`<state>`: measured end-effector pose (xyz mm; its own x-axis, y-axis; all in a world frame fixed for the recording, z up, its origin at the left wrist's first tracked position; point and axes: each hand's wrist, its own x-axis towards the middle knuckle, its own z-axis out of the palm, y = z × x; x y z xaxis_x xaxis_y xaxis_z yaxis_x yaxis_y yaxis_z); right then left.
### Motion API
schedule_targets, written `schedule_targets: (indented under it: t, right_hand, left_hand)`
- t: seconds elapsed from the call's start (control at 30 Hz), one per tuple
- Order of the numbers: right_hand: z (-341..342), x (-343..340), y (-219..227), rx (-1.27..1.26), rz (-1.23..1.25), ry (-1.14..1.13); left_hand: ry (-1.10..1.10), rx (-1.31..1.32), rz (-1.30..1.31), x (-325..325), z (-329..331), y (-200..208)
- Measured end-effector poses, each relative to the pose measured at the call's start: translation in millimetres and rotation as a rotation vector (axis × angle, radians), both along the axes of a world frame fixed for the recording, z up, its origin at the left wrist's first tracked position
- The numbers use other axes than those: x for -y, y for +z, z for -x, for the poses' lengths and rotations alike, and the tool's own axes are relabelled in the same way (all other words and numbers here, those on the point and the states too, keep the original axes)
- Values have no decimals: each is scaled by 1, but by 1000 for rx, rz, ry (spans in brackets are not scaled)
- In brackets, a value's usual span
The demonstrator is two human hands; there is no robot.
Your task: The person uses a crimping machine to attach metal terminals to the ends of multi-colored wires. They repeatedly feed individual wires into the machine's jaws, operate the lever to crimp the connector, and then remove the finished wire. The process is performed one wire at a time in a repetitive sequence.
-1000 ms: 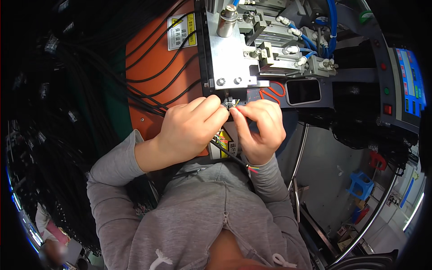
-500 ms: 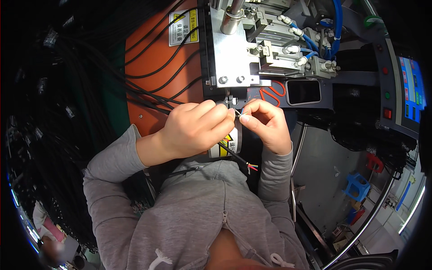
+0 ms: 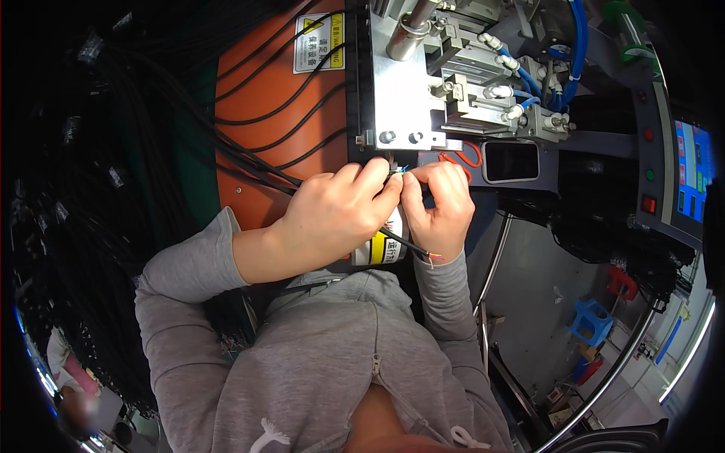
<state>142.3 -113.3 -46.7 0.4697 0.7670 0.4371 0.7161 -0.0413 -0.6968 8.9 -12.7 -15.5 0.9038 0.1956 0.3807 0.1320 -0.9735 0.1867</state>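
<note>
Under the front edge of the machine's metal plate (image 3: 400, 83), my two hands meet fingertip to fingertip. My left hand (image 3: 332, 205) is closed, its thumb and forefinger pressed together on thin wires. My right hand (image 3: 442, 198) pinches at the same spot, where blue wire ends (image 3: 404, 170) stick up between the fingertips. Exactly which strands each hand holds is too small to tell. Below my hands hangs a black cable (image 3: 406, 242); its stripped end shows thin red and pale wires near my right wrist.
Several black cables (image 3: 260, 119) cross the orange surface (image 3: 283, 155) at the left. To the right lie a red looped object (image 3: 473, 154) and a smartphone (image 3: 511, 162). A control panel with a screen (image 3: 692, 170) stands far right. A blue stool (image 3: 591, 321) is on the floor.
Both hands have shifted up a little, closer to the machine, and my right hand's fingers have closed in. The hanging cable end has swung toward my right wrist. The view has tilted slightly.
</note>
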Motion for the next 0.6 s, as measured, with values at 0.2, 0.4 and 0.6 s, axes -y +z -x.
schedule_targets:
  t: [0.2, 0.4, 0.6]
  right_hand:
    - [3, -3, -17, -432, -39, -49]
    - [-1, 0, -24, -348, -103, -10]
    - [-4, -3, -18, -104, -96, 24]
  left_hand:
    - [-11, 43, -11, -4, -3, -3]
    - [-40, 54, 28, -7, -7, 0]
    - [-8, 26, -20, -2, -4, 2]
